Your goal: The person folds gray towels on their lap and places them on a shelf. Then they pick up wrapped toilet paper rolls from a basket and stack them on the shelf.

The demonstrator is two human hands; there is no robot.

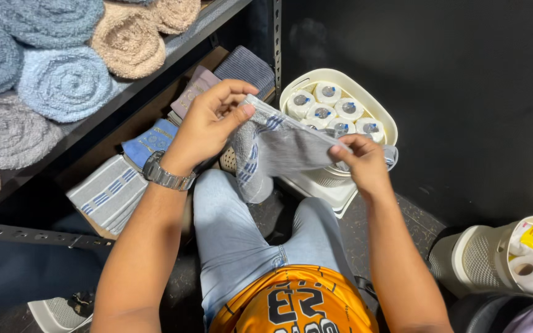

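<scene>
Both hands pinch a grey cloth with blue stripes, held over the lap in front of a white basket. Left hand grips one end, right hand the other; long axis runs left-right, sagging.

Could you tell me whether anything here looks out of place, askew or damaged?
Nothing stands out. The left hand and right hand hold a grey striped cloth stretched between them; the towels lie rolled on the shelf, and the paper rolls stand upright in the white basket.
</scene>
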